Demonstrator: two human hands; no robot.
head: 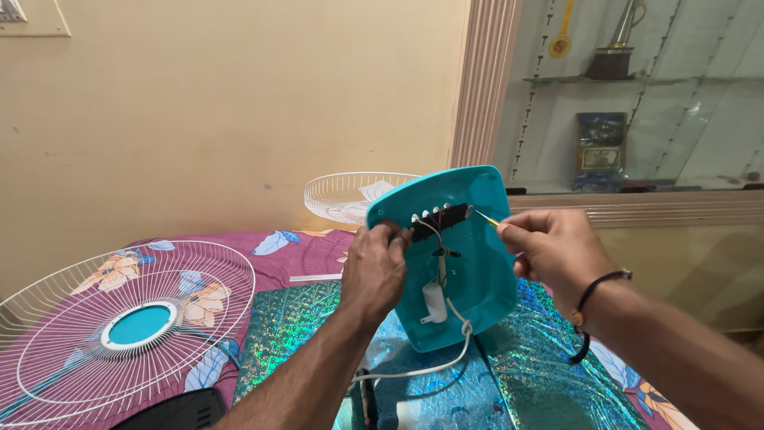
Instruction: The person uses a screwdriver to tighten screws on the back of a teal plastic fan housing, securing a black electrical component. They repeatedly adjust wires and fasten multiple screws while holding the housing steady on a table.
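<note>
Two bare forearms reach up from the bottom edge toward the centre. The left hand [374, 271], back toward the camera, has its fingers curled closed at 12 o'clock. The right hand [553, 251] enters from 4 o'clock, thumb and forefinger pinched shut, pointing toward 10 o'clock, a dark cord around its wrist.

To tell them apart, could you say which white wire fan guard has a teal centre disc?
The flat white wire fan guard at left; the bowl-shaped one behind lacks it.
</note>
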